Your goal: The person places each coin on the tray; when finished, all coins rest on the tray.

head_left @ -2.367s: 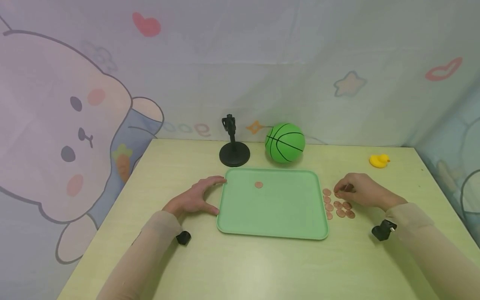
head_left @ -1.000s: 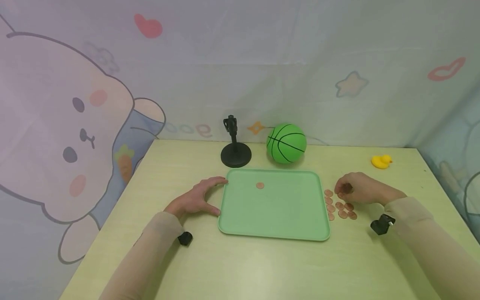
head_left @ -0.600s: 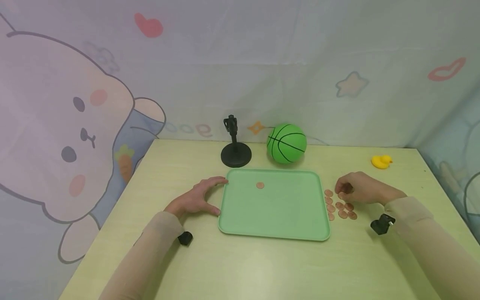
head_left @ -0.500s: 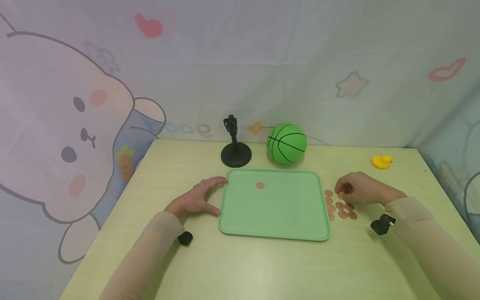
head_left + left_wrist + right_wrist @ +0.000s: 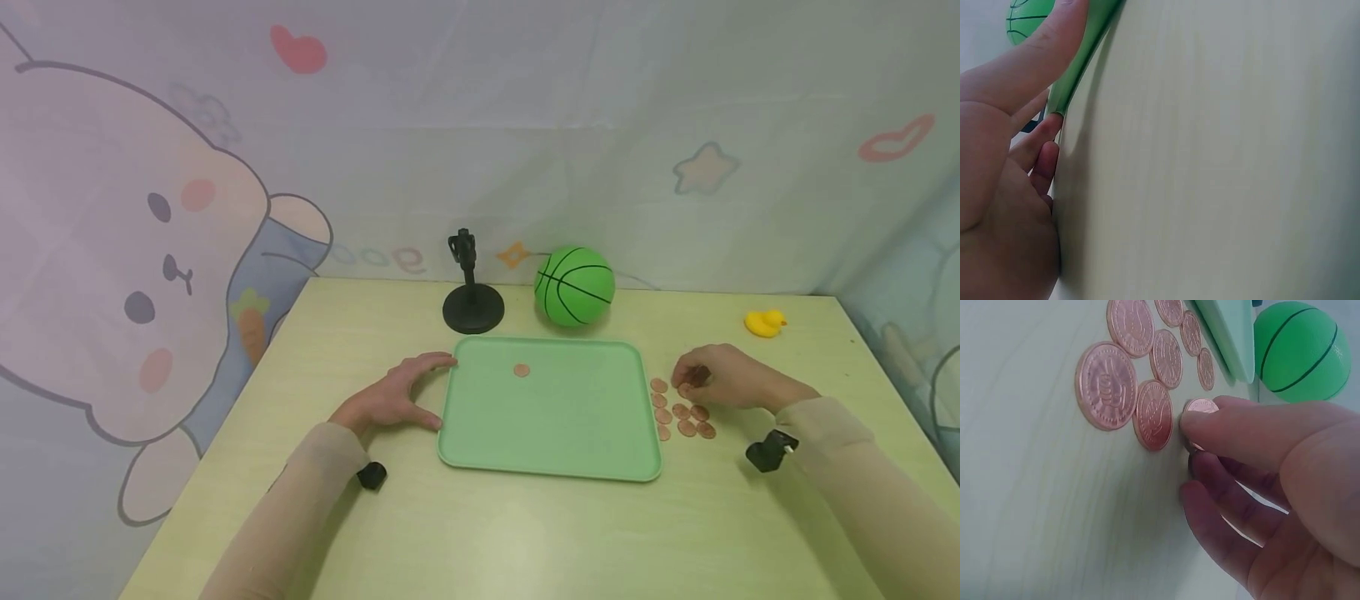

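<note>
A light green tray (image 5: 551, 408) lies mid-table with one copper coin (image 5: 521, 370) in its upper left part. At the tray's left edge my left hand (image 5: 390, 398) is spread, its thumb and fingertips touching the rim; the left wrist view shows the thumb (image 5: 1035, 53) along the rim. My right hand (image 5: 723, 377) is bent over the coins right of the tray. It pinches one coin (image 5: 1200, 406), thumb on the face and fingertips at the lower edge, close over the table. Several more copper coins (image 5: 1107, 385) lie flat beside it in loose columns.
Behind the tray stand a black stand with a round base (image 5: 473, 309) and a green ball (image 5: 574, 287) with black lines. A yellow rubber duck (image 5: 764, 323) sits at the back right. A printed cloth (image 5: 525, 150) hangs behind the table.
My right hand stays at the same coin, its fingers and the coin shifting slightly. The left hand, the tray and the other coins have kept their places; the head view drifted a little.
</note>
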A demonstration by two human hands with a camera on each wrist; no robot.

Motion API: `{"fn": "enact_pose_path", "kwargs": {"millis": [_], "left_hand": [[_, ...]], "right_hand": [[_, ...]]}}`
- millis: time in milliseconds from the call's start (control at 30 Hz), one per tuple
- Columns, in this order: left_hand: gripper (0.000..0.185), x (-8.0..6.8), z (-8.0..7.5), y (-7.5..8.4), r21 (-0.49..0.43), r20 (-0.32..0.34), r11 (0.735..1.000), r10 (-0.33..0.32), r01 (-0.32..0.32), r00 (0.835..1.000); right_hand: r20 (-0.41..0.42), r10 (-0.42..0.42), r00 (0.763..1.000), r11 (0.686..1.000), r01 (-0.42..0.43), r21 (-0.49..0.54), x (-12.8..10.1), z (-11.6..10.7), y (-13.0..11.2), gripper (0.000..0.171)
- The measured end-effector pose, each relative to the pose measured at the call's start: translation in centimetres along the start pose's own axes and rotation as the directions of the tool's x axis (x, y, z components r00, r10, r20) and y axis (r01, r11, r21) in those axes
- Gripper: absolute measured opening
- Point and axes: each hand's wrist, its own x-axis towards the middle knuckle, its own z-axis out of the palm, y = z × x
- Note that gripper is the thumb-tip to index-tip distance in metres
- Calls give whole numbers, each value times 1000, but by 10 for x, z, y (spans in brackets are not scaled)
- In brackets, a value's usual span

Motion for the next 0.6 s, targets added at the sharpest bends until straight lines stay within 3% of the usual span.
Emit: {"fn": "enact_pose_path", "kwargs": {"millis": [367, 600], "left_hand": [[103, -1, 0, 0, -1, 2, 1000, -5, 5, 1000], [103, -2, 0, 2, -3, 2, 1000, -9, 9, 1000]], "right_hand": [[0, 13, 1000, 998, -13, 69, -4, 1, 7, 14], [-15, 11, 1000, 999, -10, 52, -6, -1, 6, 21]]}}
